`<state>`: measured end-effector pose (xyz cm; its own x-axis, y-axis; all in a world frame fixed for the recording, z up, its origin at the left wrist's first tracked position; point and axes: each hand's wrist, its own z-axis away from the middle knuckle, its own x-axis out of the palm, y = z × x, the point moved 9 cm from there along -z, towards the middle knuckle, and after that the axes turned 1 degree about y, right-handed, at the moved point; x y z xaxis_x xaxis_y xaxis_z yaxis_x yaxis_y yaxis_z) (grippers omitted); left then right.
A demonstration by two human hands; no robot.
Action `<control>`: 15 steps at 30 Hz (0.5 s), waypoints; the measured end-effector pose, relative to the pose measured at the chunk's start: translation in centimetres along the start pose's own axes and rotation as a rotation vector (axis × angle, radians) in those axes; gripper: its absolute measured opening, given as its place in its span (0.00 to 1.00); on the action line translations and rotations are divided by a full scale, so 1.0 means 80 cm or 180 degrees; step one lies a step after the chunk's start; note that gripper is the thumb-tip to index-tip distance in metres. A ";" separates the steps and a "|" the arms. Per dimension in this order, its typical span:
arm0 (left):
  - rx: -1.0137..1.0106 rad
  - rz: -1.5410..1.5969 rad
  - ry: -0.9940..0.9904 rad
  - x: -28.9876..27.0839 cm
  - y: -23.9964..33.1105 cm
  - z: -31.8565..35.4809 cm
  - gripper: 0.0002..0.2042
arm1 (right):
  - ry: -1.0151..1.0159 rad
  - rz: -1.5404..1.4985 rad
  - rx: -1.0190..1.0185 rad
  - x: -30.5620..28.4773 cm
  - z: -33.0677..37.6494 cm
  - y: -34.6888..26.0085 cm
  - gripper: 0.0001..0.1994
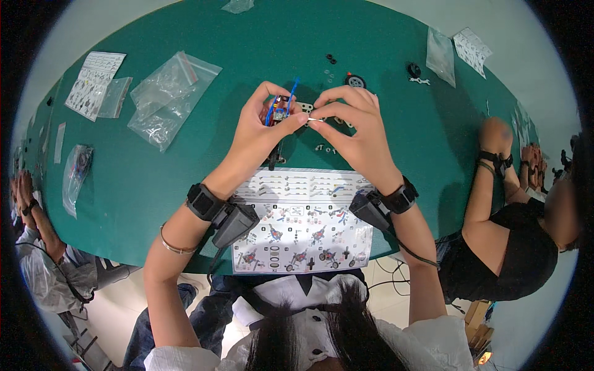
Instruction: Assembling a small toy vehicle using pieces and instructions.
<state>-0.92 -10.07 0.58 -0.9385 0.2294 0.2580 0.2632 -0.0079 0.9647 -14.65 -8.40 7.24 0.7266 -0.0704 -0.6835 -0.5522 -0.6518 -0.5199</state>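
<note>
My left hand point(252, 127) grips a small partly built model point(279, 111) with blue, black and red parts, and a thin blue piece sticks up from it. Fingertips of my right hand point(359, 123) pinch a slim whitish piece point(315, 119), too small to name, right beside my left thumb tip. Pale perforated strips point(305, 107) show behind the fingers, partly hidden. Small metal fasteners point(325, 148) lie on the table below my right hand. Just beyond that hand is a black wheel point(355, 81) with a grey hub. A printed instruction sheet point(297, 213) lies under my wrists.
Clear plastic bags point(167, 96) and a printed sheet point(90, 86) lie left on the green table point(185, 179). A bagged part point(77, 173) is nearer. Black rings point(331, 59) lie beyond my hands. At right are a co-worker's hand point(495, 137) and another bag point(440, 57).
</note>
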 end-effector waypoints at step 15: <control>0.0047 0.0034 -0.0076 0.008 0.004 -0.001 0.12 | -0.0432 -0.0411 0.0357 0.021 0.006 0.014 0.06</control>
<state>-1.43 -10.01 1.06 -0.9301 0.2526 0.2666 0.2766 0.0040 0.9610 -14.27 -8.91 5.28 0.7368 0.1155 -0.6662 -0.5055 -0.5603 -0.6562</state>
